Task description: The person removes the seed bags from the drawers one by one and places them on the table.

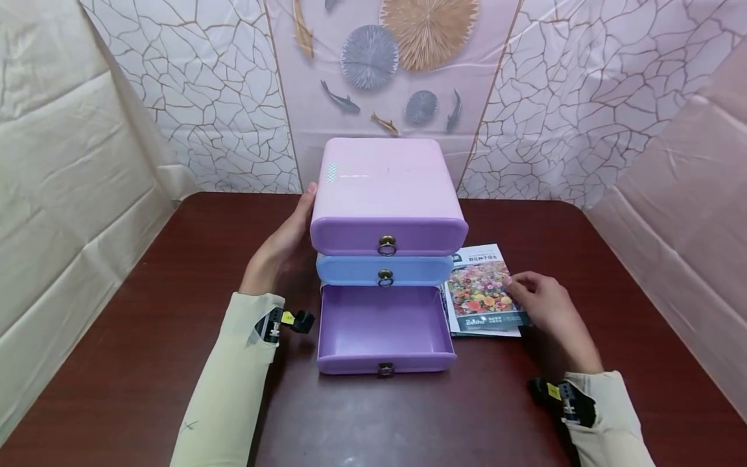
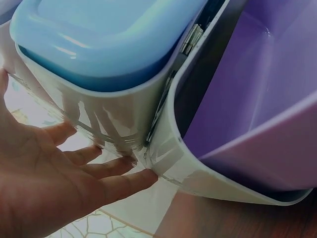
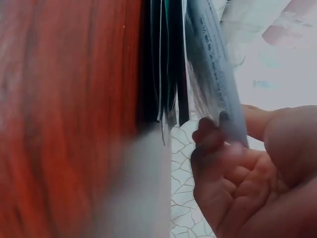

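A small drawer cabinet [image 1: 388, 178] with a pink top stands mid-table. Its bottom purple drawer [image 1: 379, 324] is pulled out and nothing lies in it; the blue drawer [image 1: 356, 269] and the top purple drawer [image 1: 350, 237] are closed. Along the cabinet's left side rests my left hand [image 1: 280, 243], its spread fingertips [image 2: 133, 183] touching the wall. To the right of the cabinet, my right hand [image 1: 545, 308] pinches the edge of a flower-printed seed packet [image 1: 478, 285]. In the right wrist view, that packet tilts away from the stack of packets [image 3: 166, 59] beneath.
The dark red-brown table [image 1: 420, 421] carries all of this. A patterned cloth [image 1: 227, 97] hangs behind it, and pale cloth walls [image 1: 64, 194] stand on both sides. Each wrist wears a strapped camera [image 1: 300, 321].
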The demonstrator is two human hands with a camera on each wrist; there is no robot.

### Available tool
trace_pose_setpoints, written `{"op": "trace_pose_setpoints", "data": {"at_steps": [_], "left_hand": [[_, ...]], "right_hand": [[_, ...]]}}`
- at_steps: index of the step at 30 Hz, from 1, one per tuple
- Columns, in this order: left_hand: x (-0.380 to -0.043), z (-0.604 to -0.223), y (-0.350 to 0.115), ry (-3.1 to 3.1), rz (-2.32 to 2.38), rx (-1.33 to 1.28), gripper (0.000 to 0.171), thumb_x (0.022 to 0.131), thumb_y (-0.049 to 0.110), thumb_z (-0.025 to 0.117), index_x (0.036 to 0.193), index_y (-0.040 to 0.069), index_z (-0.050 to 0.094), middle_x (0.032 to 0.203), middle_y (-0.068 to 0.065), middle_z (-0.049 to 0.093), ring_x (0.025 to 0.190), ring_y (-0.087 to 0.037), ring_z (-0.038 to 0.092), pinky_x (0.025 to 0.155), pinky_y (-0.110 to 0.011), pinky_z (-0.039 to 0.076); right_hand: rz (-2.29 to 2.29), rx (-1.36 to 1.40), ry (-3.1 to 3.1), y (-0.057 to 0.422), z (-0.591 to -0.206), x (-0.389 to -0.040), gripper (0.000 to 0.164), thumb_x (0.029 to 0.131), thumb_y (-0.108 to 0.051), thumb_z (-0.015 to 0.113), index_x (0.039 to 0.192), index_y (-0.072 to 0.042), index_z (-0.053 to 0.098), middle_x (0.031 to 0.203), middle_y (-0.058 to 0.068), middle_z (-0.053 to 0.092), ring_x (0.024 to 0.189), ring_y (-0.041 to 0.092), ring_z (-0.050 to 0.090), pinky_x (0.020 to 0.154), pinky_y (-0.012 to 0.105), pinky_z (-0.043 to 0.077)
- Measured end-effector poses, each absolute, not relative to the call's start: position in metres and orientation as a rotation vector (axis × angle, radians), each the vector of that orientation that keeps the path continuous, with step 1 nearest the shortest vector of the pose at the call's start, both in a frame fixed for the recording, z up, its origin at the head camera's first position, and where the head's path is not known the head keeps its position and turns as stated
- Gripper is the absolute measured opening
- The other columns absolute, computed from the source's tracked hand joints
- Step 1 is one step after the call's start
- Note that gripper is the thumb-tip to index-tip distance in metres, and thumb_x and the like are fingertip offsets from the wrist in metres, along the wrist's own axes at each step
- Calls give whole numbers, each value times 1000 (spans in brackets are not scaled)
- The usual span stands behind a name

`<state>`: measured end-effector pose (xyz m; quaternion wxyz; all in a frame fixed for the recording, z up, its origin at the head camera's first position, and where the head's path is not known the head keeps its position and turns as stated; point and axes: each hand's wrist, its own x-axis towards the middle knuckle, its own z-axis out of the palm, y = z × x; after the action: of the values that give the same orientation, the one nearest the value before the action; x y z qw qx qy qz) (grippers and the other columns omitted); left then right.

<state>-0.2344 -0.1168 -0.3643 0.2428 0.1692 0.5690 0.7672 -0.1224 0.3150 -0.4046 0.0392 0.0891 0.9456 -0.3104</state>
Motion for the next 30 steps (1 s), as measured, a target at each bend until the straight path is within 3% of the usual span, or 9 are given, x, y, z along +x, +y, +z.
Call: {"op": "trace_pose_setpoints", "data": {"at_steps": [5, 8, 15, 26, 30], "left_hand": [[-236, -362, -116, 1541, 2103, 471, 82, 100, 80, 35, 165, 30, 25, 165, -2, 32, 153, -23, 29, 125, -56, 17], [-237, -360, -114, 1540, 2105, 468, 83, 99, 81, 37, 164, 31, 27, 165, -2, 33, 152, -23, 30, 125, -55, 19], [-235, -364, -117, 1559, 2106, 413, 86, 99, 82, 37, 166, 30, 23, 165, -3, 33, 153, -24, 29, 125, -56, 18], [-234, -364, -123, 1569, 2108, 448, 83, 98, 82, 39, 165, 36, 25, 166, 4, 33, 155, -21, 27, 126, -56, 16], [-236, -365, -122, 1589, 2081, 447, 84, 99, 82, 37, 166, 35, 22, 166, 1, 32, 154, -23, 29, 126, -57, 18]], "right_hand": [[-921, 262, 2844, 312, -404, -120, 53, 109, -37, 61, 136, 8, 57, 99, 21, 65, 65, 24, 60, 58, 37, 54], [-838, 247, 2819, 313, -401, -117, 56, 108, -38, 61, 135, 11, 58, 95, 18, 66, 63, 22, 58, 58, 36, 53], [-740, 169, 2785, 311, -403, -117, 65, 108, -42, 60, 140, 14, 55, 115, 29, 66, 67, 22, 60, 61, 35, 56], [-761, 248, 2829, 312, -400, -116, 68, 108, -48, 55, 141, 12, 54, 116, 32, 64, 69, 24, 62, 61, 36, 55], [-781, 275, 2925, 311, -394, -109, 65, 110, -47, 52, 138, 12, 56, 123, 36, 63, 91, 38, 64, 74, 48, 56]]}}
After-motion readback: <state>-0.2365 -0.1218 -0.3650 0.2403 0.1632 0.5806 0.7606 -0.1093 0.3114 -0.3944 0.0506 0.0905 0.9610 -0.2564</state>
